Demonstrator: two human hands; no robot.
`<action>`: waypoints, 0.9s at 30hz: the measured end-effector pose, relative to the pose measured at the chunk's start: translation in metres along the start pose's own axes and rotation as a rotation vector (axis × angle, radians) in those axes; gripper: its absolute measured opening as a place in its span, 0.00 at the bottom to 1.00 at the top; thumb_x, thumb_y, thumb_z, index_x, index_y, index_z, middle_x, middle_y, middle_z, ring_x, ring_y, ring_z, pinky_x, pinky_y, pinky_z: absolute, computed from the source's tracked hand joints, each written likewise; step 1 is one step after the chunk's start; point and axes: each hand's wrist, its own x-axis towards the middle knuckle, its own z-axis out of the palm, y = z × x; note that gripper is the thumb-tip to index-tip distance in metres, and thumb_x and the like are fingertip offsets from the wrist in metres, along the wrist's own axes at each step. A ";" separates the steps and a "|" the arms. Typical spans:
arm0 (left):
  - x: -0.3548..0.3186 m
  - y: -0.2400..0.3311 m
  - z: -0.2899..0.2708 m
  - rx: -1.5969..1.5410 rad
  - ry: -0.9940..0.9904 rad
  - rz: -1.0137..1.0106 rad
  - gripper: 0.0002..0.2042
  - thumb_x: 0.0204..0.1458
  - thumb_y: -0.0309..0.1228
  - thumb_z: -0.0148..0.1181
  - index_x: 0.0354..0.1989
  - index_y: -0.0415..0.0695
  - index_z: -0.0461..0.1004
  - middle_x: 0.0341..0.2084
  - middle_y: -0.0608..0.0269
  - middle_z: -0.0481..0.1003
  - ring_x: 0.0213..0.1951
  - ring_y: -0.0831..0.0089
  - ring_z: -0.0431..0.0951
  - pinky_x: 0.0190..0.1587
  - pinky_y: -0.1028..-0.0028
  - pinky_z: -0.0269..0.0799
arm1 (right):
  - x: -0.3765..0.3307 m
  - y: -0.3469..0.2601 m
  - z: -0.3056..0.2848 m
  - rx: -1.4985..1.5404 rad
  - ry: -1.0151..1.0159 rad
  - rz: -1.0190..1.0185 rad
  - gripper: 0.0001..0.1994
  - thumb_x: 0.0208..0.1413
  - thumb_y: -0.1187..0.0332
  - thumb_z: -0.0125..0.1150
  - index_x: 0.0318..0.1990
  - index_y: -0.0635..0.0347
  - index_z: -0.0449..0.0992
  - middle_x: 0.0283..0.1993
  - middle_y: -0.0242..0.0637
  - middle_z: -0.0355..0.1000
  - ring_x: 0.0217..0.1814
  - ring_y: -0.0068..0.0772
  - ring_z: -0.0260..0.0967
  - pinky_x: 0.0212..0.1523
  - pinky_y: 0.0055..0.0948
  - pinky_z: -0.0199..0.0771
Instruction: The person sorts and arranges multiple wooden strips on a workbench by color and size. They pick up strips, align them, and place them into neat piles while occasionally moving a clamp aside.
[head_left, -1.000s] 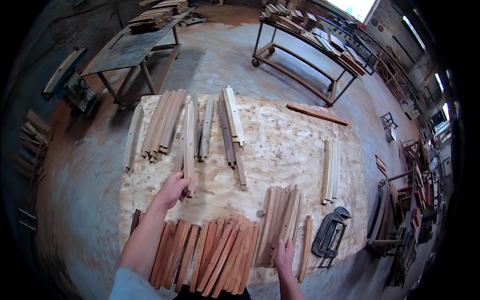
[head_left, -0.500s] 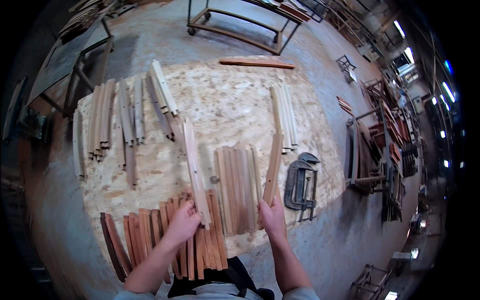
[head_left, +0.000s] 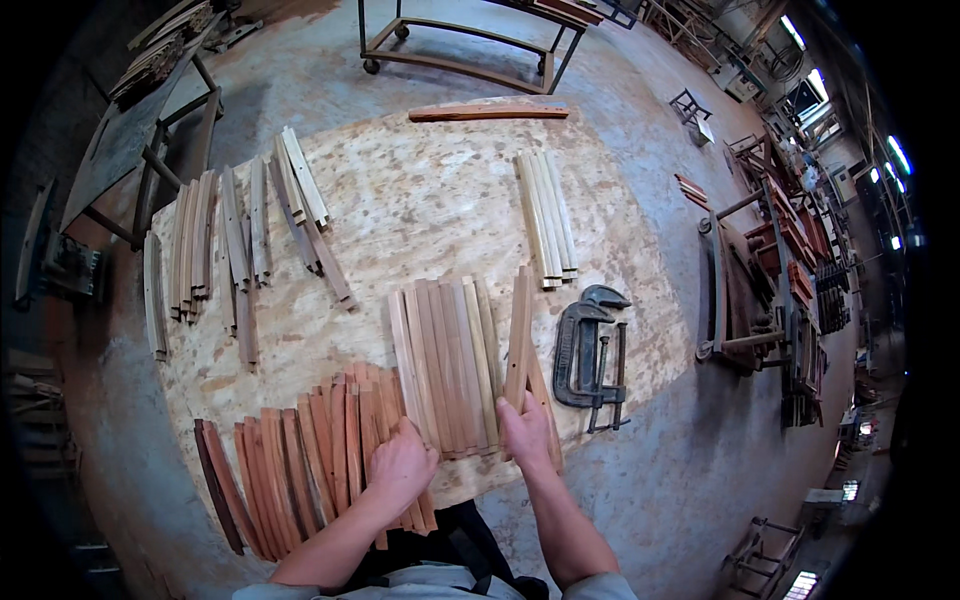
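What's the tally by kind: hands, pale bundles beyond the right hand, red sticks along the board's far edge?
Left hand and right hand: 2
Pale bundle: 1
Red stick: 1
Total: 4

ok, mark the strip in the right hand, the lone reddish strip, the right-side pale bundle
Held strip (head_left: 519,335): head view, bare stretch of its upper face.
Lone reddish strip (head_left: 488,114): head view, middle of its length.
Pale bundle (head_left: 547,218): head view, middle of its upper faces.
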 end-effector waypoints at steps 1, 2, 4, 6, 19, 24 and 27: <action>0.001 0.000 0.002 0.015 0.011 0.002 0.16 0.50 0.32 0.57 0.40 0.32 0.64 0.28 0.34 0.77 0.34 0.40 0.81 0.41 0.51 0.78 | 0.001 0.000 0.000 -0.003 -0.018 0.002 0.14 0.59 0.67 0.61 0.49 0.66 0.75 0.39 0.37 0.78 0.40 0.24 0.72 0.42 0.28 0.73; 0.003 0.000 0.005 0.031 0.023 0.003 0.16 0.50 0.32 0.57 0.40 0.32 0.63 0.28 0.34 0.77 0.35 0.41 0.81 0.41 0.51 0.78 | 0.000 -0.002 -0.001 -0.028 -0.028 0.004 0.14 0.59 0.67 0.61 0.49 0.66 0.75 0.39 0.37 0.77 0.40 0.25 0.73 0.43 0.29 0.73; 0.004 0.005 0.006 0.065 0.028 -0.035 0.17 0.50 0.32 0.57 0.41 0.31 0.63 0.28 0.34 0.77 0.35 0.41 0.81 0.41 0.52 0.78 | 0.000 -0.010 -0.002 -0.076 -0.048 0.006 0.14 0.59 0.68 0.61 0.50 0.66 0.74 0.40 0.39 0.77 0.41 0.26 0.73 0.44 0.29 0.73; 0.003 0.017 0.005 0.100 0.018 -0.116 0.18 0.50 0.32 0.57 0.41 0.30 0.63 0.28 0.34 0.78 0.35 0.42 0.82 0.41 0.52 0.79 | 0.005 0.010 -0.002 -0.022 -0.053 -0.056 0.13 0.59 0.68 0.61 0.48 0.66 0.75 0.40 0.37 0.77 0.41 0.25 0.73 0.43 0.29 0.73; 0.013 0.014 0.005 0.149 0.058 -0.081 0.24 0.47 0.34 0.59 0.45 0.27 0.61 0.28 0.34 0.78 0.34 0.44 0.82 0.40 0.53 0.80 | 0.006 0.019 -0.005 0.111 -0.123 -0.034 0.12 0.60 0.69 0.59 0.48 0.65 0.75 0.39 0.37 0.76 0.39 0.26 0.72 0.42 0.30 0.73; 0.019 0.019 0.005 0.064 0.033 -0.058 0.22 0.46 0.33 0.59 0.43 0.27 0.62 0.30 0.31 0.77 0.36 0.40 0.81 0.41 0.51 0.79 | 0.010 0.000 -0.006 0.008 -0.092 -0.060 0.13 0.59 0.69 0.59 0.49 0.66 0.75 0.41 0.40 0.77 0.41 0.27 0.74 0.43 0.31 0.73; 0.027 0.028 0.008 -0.004 0.053 -0.077 0.21 0.47 0.33 0.59 0.42 0.27 0.63 0.30 0.31 0.77 0.36 0.38 0.80 0.42 0.49 0.78 | 0.020 -0.015 -0.005 0.010 -0.067 -0.048 0.14 0.59 0.67 0.60 0.49 0.66 0.75 0.39 0.41 0.77 0.40 0.29 0.74 0.42 0.31 0.73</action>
